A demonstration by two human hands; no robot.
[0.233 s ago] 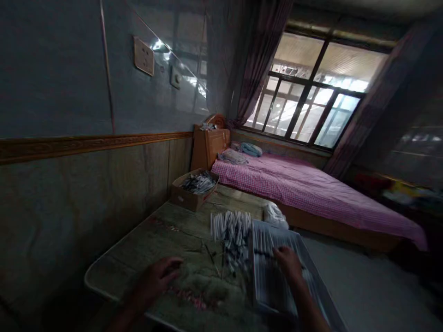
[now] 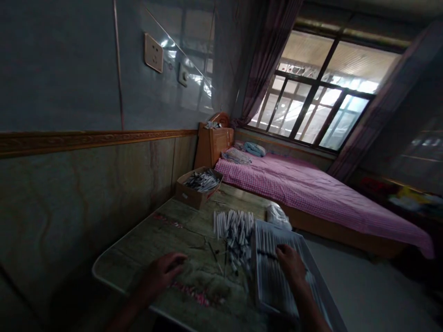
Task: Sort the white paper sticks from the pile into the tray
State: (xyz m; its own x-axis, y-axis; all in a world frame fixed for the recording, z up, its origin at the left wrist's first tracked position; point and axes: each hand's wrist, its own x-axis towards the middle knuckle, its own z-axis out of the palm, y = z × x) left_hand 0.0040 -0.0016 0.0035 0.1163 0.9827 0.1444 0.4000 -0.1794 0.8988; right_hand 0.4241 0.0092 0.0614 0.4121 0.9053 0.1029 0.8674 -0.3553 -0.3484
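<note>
From the head view, we rest our right hand (image 2: 290,263) palm-down, fingers loose, on the white tubes filling the tray (image 2: 313,272) at the table's (image 2: 114,263) right edge, holding nothing. Our left hand (image 2: 162,272) lies flat and empty on the tabletop near the loose tube pile (image 2: 235,230). Since the earlier frame, everything has shifted slightly right; both hands have barely moved.

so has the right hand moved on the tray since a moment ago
No. The right hand rests at the same spot on the tray of white tubes; the whole view shifted with the camera.
</note>
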